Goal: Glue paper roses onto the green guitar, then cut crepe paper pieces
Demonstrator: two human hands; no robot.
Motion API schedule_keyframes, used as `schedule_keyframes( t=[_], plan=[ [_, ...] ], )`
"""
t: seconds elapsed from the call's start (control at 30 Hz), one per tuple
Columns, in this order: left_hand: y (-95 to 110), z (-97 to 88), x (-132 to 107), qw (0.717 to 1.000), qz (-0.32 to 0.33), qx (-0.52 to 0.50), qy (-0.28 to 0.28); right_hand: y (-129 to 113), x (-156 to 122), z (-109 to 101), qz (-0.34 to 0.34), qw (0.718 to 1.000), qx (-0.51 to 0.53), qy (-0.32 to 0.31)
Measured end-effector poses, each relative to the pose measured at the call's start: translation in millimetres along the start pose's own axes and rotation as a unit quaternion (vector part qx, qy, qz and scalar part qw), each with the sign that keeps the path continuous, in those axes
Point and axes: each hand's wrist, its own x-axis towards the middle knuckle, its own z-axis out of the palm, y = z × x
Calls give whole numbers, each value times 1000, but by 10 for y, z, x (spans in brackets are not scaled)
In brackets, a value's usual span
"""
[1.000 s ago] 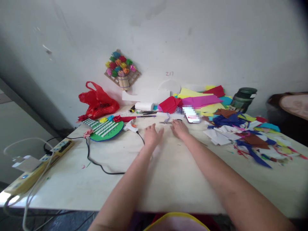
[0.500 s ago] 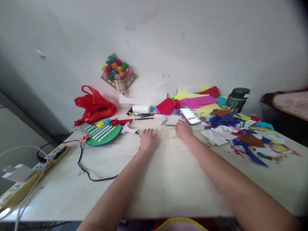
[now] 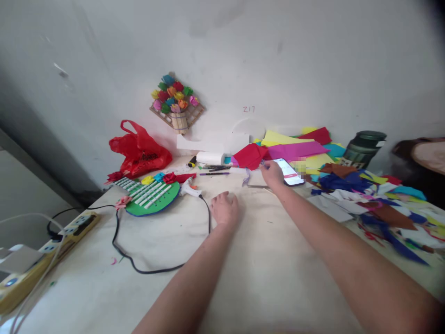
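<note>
Head | red paper just past right hand fingertips; phone right of them; scissors nearer the wrist | right hand has left the scissors, so they lie unheld; fingers bunched, grip cannot be told | left hand loosely spread, empty

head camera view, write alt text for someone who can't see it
A person's bare left hand rests on a pale tabletop near a white, black-corded glue gun, while the bare right hand is beside a lit smartphone. A green, blue-edged board bearing white strips lies at left; multicoloured scraps are piled at right.
</note>
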Motion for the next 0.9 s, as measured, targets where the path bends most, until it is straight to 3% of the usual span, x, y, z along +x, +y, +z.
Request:
schedule_keyframes(
  t=[0.17,0.23,0.33,0.43,0.5,0.57,0.7,0.8,0.9],
  plan=[
    [-25,36,-26,999,27,-20,0,-32,344,63,80,993,69,56],
    [-26,39,-34,999,27,-33,-2,-84,381,78,74,991,66,93],
    [15,9,-39,998,11,-61,-10,-227,290,146,-51,987,32,147],
    [84,-157,73,994,-26,-106,-29,-402,45,299,-216,972,-5,94],
    [89,-374,267,996,3,-93,-10,-492,-165,427,-296,954,-20,36],
    [14,-644,550,999,36,2,33,-540,-376,544,-361,932,-26,2],
    [-360,-1127,1195,971,89,202,90,-550,-681,673,-433,900,-33,-45],
    [-645,-1295,1568,952,88,292,33,-546,-765,691,-460,885,-40,-60],
    [-796,-1306,1801,939,95,327,-52,-546,-770,689,-473,879,-36,-53]
  ],
)
